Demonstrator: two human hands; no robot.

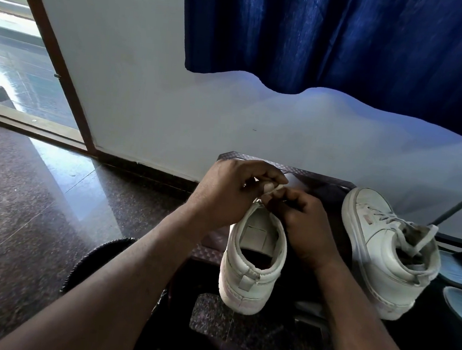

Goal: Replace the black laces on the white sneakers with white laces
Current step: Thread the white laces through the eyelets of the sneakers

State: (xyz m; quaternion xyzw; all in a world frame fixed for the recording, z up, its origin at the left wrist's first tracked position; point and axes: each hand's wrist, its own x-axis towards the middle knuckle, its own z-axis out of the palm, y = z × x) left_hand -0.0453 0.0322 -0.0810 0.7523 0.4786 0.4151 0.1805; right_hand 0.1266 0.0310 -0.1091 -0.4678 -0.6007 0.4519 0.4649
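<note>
- Nearest the camera, two bare arms rise from the bottom edge, the left forearm (117, 285) and the right forearm (356, 322), and meet over the near sneaker (252, 264).
- That sneaker sits heel toward the camera at the left side of the low stand (295, 169). Its collar is open and its tongue bare, and no black lace shows on it.
- The left hand (231, 191) is curled, with thumb and forefinger pinching the end of a white lace (278, 187) just above the eyelets.
- The right hand (301, 224) is curled round the sneaker's throat, steadying it (whether its fingertips also nip the lace I cannot tell).
- The second sneaker (386, 246) lies tilted at the stand's right edge, toe toward the far edge, laced in pale cord.
- Handling, as I judge it: the lace is light, limp and a little slippery — best taken right at its stiff tip, so it feeds through an eyelet without buckling.
- The sneaker looks light, with a soft collar and a firm sole — hold it by the sidewall near the eyelets, not by the floppy tongue.
</note>
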